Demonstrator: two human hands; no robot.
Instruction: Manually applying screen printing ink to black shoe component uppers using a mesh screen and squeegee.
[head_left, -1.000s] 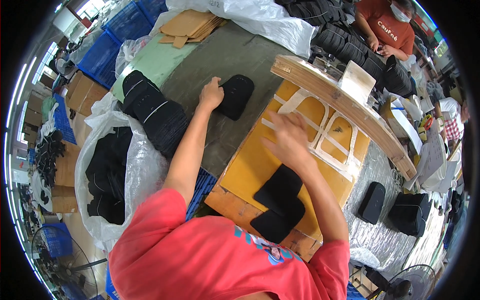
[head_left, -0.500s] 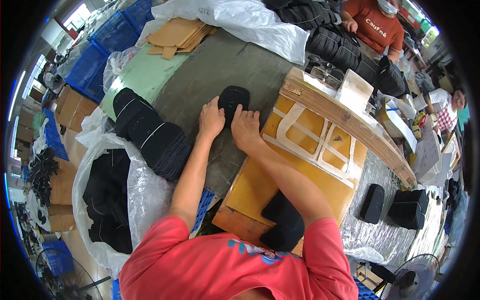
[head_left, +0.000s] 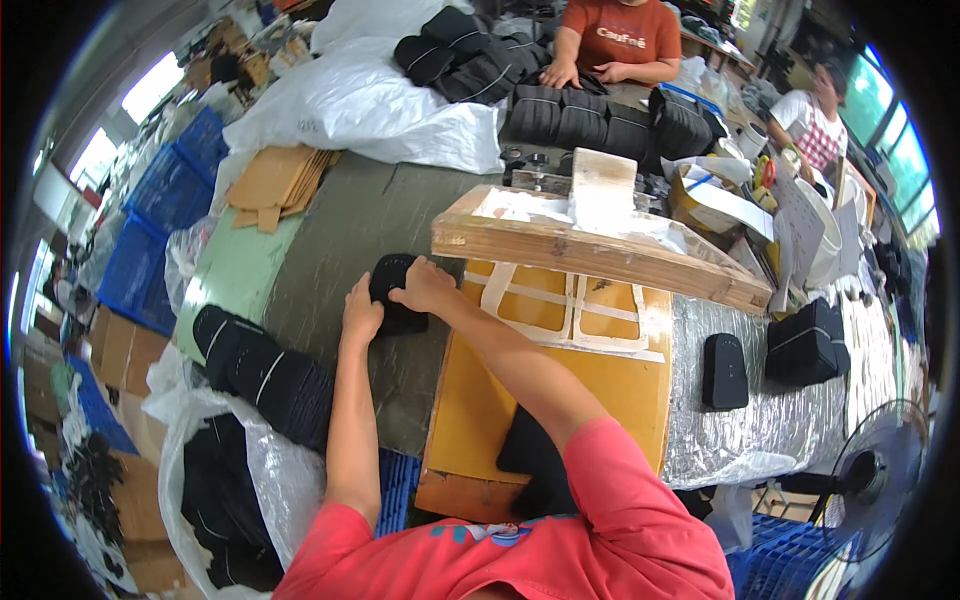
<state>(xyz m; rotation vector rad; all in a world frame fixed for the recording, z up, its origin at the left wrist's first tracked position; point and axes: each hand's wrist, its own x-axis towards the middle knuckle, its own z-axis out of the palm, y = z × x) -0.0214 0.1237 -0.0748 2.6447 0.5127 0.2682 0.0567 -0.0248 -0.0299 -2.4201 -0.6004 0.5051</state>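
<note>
A black, round-ended fabric pad [head_left: 392,273] lies on the dark grey table surface between my hands; whether it is one piece or a small stack cannot be told. My left hand [head_left: 362,310] grips its left edge, the fingertips along the side. My right hand [head_left: 428,288] closes on its right side, with the thumb lying over the pad. To the left of my forearm, bundles of stacked black pads [head_left: 265,365] lie tied with light string. Right of my hands, a yellow board [head_left: 550,385] carries whitish frame outlines, beneath a tilted wooden frame [head_left: 590,245].
A plastic bag [head_left: 265,450] of black pieces stands at left. Cardboard pieces [head_left: 280,185] and a white sack [head_left: 370,110] lie at the back. A single black pad [head_left: 725,370] and a tied bundle [head_left: 808,342] rest at right, near a fan [head_left: 865,475]. A co-worker [head_left: 625,45] handles black pieces.
My view has swung to the right, so the scene sits further left. My right hand has moved up along the pad's right side, its thumb now over the pad. My left hand stays at the left edge.
</note>
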